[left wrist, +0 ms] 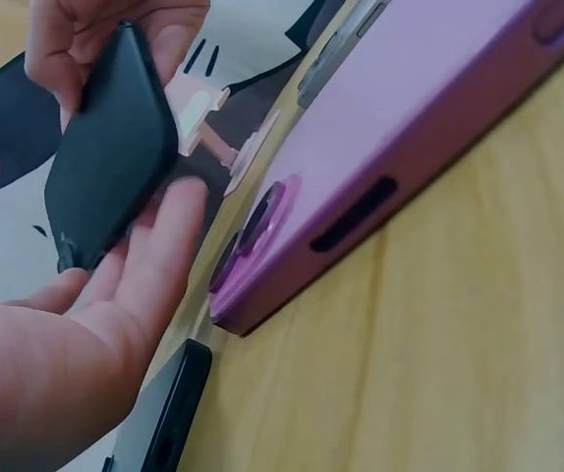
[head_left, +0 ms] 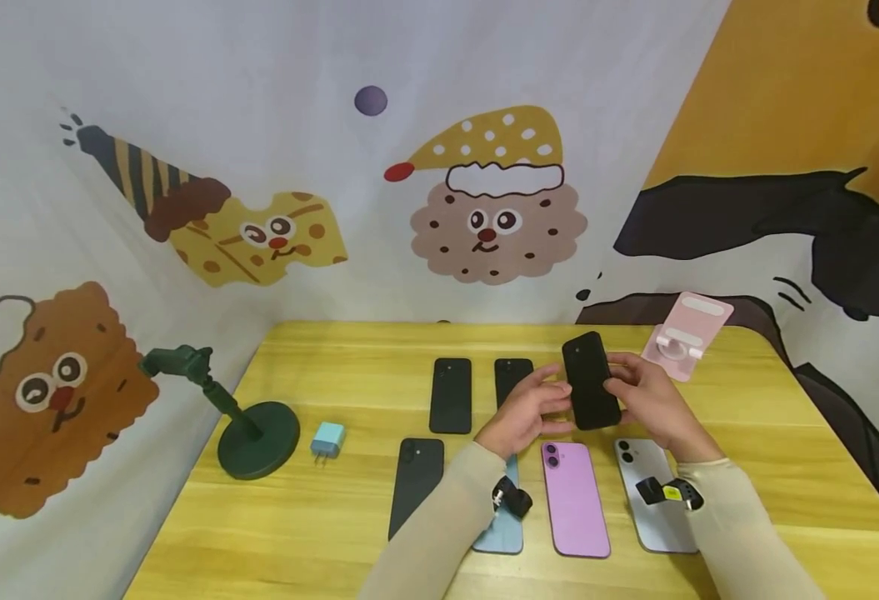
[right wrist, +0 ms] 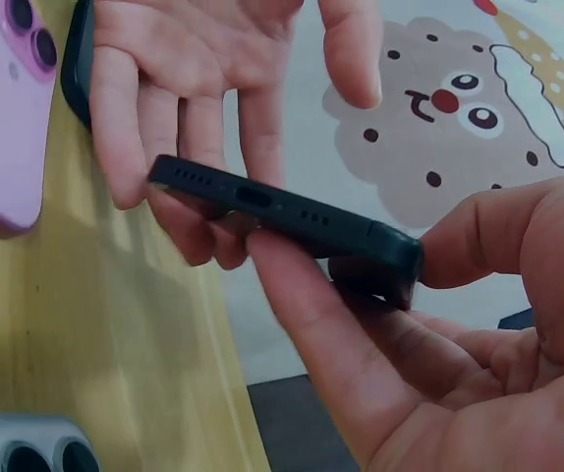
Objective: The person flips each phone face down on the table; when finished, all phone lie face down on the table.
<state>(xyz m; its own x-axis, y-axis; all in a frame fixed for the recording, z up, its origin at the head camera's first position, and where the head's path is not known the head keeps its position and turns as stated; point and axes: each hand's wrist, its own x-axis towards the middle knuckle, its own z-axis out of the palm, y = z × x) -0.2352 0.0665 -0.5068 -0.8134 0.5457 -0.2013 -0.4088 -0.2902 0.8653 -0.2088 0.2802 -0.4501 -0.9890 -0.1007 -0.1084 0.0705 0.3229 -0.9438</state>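
Observation:
My right hand (head_left: 658, 407) grips a black smartphone (head_left: 591, 383) by its right side, above the table. The right wrist view shows its bottom edge with the charging port, thumb on one side and fingers below. My left hand (head_left: 525, 406) is at the phone's left side, fingers extended and spread, thumb apart; the fingertips lie close to or against the phone. Below the hands lie a pink phone (head_left: 576, 500) and a white phone (head_left: 652, 492), the latter partly behind my right wrist. A light blue phone (head_left: 501, 533) is partly covered by my left forearm.
More dark phones lie on the wooden table: one at the back left (head_left: 451, 396), one behind my left hand (head_left: 512, 375), one at the front left (head_left: 415, 479). A pink folding stand (head_left: 685, 337), a blue charger plug (head_left: 328, 439) and a dark green stand (head_left: 259, 442) are also there.

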